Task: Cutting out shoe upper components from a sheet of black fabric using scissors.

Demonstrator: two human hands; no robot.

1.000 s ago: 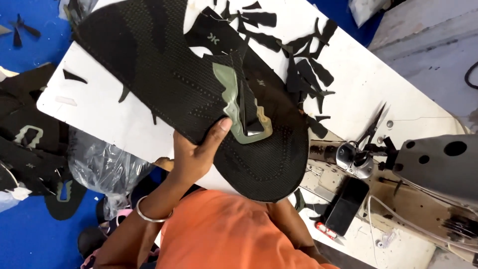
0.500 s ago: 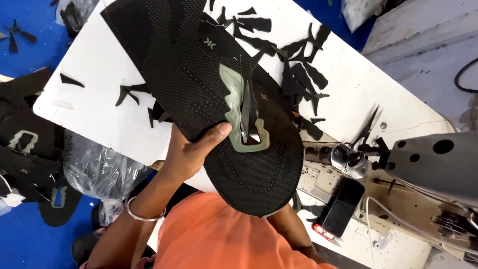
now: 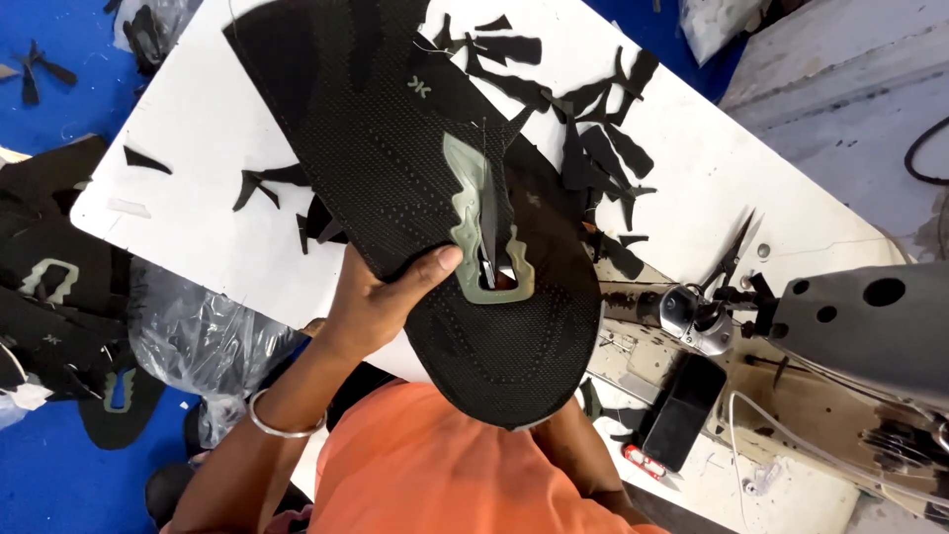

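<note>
The left hand (image 3: 381,297) grips the black knit shoe upper (image 3: 415,198), lifting it for inspection; the right hand is hidden beneath it, grip unclear.

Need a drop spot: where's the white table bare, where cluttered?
Bare: the table's left part, between its left edge and the black knit panel, and the strip between the scrap pile and scissors. Crowded: around the pile and by the sewing machine.

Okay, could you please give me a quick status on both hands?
Left hand grips black knit shoe upper, thumb on top. Right hand hidden beneath it. Black offcuts scattered on white table.
</note>
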